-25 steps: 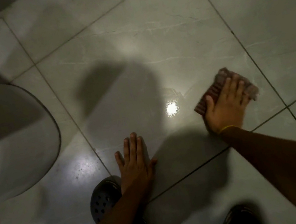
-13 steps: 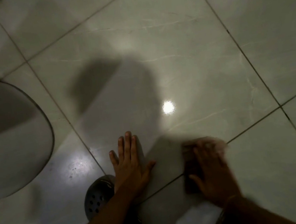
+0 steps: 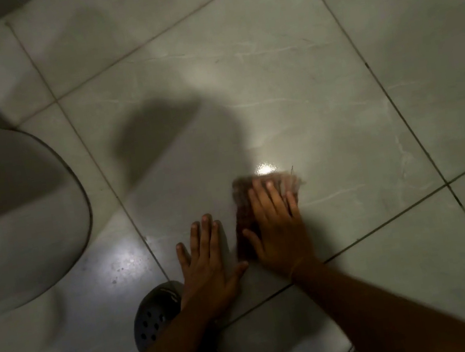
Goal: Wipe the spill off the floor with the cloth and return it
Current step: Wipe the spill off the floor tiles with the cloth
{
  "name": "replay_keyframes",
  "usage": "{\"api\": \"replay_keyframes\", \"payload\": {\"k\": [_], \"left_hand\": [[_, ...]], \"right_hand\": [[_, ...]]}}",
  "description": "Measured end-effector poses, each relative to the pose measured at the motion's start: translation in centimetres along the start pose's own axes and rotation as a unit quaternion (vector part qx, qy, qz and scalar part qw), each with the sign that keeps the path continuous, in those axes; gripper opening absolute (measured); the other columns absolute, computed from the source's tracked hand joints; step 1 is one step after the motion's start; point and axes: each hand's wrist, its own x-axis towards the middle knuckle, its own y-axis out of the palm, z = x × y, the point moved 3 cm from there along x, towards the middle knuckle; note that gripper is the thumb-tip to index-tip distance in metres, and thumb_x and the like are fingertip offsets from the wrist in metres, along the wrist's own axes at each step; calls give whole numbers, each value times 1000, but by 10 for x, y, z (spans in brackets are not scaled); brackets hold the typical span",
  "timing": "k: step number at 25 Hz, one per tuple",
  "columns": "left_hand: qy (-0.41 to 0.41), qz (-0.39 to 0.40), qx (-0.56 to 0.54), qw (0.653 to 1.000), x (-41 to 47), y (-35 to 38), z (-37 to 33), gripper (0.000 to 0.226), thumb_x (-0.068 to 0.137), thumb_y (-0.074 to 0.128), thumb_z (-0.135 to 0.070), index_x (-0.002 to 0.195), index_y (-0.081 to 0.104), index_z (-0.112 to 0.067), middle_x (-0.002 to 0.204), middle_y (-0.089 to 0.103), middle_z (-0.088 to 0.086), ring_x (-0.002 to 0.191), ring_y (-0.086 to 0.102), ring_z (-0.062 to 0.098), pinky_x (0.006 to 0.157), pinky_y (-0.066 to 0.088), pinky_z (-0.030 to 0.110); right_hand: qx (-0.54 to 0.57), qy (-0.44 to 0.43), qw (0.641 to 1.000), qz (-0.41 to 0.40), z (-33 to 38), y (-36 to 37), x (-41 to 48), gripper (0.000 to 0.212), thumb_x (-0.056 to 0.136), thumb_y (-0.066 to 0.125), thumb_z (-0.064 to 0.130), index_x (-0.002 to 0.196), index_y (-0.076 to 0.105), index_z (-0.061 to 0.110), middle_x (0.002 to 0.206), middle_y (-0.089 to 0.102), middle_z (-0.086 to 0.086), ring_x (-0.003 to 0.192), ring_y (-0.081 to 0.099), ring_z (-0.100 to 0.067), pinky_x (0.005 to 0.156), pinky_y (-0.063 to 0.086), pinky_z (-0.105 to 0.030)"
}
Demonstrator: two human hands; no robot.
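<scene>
A brownish-red cloth (image 3: 242, 219) lies flat on the pale marble-look floor tiles (image 3: 321, 107), blurred by motion. My right hand (image 3: 276, 229) presses down on the cloth with fingers spread, covering most of it. My left hand (image 3: 208, 258) rests flat on the tile just left of the cloth, fingers apart, holding nothing. A bright lamp reflection (image 3: 265, 168) glints on the tile just beyond the cloth. I cannot make out any liquid on the floor in this dim light.
A large pale rounded object (image 3: 20, 227) with a dark rim fills the left side. A dark perforated clog (image 3: 155, 312) sits under my left forearm. Dark grout lines (image 3: 384, 221) cross the floor. Shadows fall over the middle tile.
My right hand swept the cloth from the far right toward me, then up and left next to my left hand. The left hand stayed planted.
</scene>
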Motion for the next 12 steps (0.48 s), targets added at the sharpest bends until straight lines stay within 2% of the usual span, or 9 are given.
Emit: {"api": "replay_keyframes", "payload": {"k": [3, 6, 8, 10, 12], "left_hand": [[5, 3, -3, 1000, -1, -1, 0, 104, 93, 28, -84, 168, -12, -24, 178, -20, -1, 164, -21, 22, 125, 1, 66], [1, 8, -5, 1000, 0, -2, -1, 106, 92, 27, -86, 167, -17, -25, 177, -24, -3, 163, -24, 22, 125, -3, 64], [1, 7, -8, 1000, -1, -2, -3, 106, 92, 28, -86, 167, -17, -25, 177, -24, -2, 163, -24, 22, 126, -4, 63], [-2, 7, -9, 1000, -1, -2, -3, 107, 92, 28, -87, 167, -16, -25, 177, -23, -2, 163, -23, 23, 127, -5, 63], [-7, 17, -11, 1000, -1, -2, -4, 108, 91, 27, -87, 167, -15, -24, 177, -23, -2, 163, -24, 22, 126, -6, 64]], "right_hand": [[-2, -49, 997, 52, -19, 14, -106, 85, 105, 40, 63, 174, 12, 22, 184, 6, 2, 168, 19, -30, 136, 9, -51], [-13, 0, 998, 67, -97, -7, -152, 87, 104, 36, 67, 174, 7, 25, 183, 0, 3, 164, 27, -34, 131, 20, -56], [-47, 95, 993, 44, -149, -33, -122, 87, 104, 25, 70, 173, 12, 18, 182, 2, -5, 164, 26, -37, 128, 27, -62], [-45, 194, 980, 15, -160, -52, -59, 91, 103, 17, 71, 172, 12, 12, 182, 11, -12, 166, 19, -38, 130, 24, -64], [-25, 194, 981, -9, -127, -55, 7, 91, 102, 31, 66, 172, 15, 9, 180, 18, -15, 166, 18, -39, 132, 19, -64]]}}
